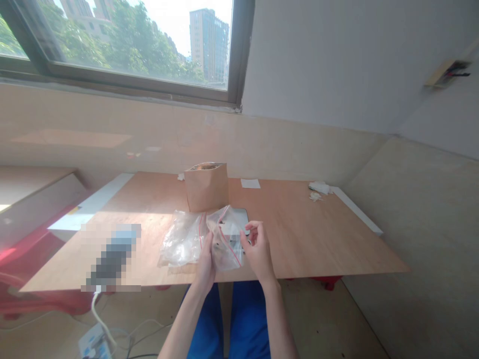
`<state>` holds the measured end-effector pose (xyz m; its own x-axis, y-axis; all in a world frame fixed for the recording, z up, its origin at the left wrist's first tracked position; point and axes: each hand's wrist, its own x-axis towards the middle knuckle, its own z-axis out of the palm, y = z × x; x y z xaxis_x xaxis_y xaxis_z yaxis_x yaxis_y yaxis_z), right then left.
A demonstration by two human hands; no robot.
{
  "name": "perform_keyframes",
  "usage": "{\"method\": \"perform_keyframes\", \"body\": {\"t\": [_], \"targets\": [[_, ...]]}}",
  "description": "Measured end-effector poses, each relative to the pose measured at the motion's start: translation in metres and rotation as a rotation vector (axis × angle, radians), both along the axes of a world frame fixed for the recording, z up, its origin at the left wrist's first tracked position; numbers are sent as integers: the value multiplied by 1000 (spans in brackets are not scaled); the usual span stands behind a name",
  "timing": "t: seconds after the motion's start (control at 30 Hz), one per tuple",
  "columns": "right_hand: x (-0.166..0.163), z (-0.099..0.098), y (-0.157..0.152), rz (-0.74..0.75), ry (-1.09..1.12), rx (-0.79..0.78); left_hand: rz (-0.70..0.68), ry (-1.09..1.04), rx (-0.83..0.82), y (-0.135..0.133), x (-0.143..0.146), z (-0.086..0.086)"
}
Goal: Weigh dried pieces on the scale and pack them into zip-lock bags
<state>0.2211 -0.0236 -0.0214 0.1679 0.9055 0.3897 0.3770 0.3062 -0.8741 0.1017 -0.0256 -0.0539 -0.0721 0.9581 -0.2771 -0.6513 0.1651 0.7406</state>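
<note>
My left hand [205, 262] grips a clear zip-lock bag [229, 252] with a red seal line, held up over the table's near edge. A few small dark bits show inside it, too small to name. Just right of the bag is my right hand [260, 249], its thumb and forefinger curled close together; what lies between them, if anything, I cannot make out. More clear zip-lock bags [181, 242] lie in a pile to the left. Behind the held bag lies a flat whitish object [240, 217], partly covered.
An open brown paper bag [206, 189] stands upright on the wooden table [318, 239]. A white paper [250, 183] and crumpled white scraps [319, 188] lie toward the wall. At left is a blurred-out object with a white cable [99, 311] running down to a power strip [93, 341].
</note>
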Motion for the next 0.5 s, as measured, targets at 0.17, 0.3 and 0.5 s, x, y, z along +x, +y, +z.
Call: {"method": "perform_keyframes", "body": {"t": [0.17, 0.3, 0.5], "targets": [[-1, 8, -2, 138, -30, 31, 97, 237, 93, 6, -8, -11], [-7, -1, 1, 283, 133, -109, 139, 419, -5, 5, -10, -21], [-13, -17, 6, 426, 388, -256, 0, 620, 158, 0, -12, -20]]}}
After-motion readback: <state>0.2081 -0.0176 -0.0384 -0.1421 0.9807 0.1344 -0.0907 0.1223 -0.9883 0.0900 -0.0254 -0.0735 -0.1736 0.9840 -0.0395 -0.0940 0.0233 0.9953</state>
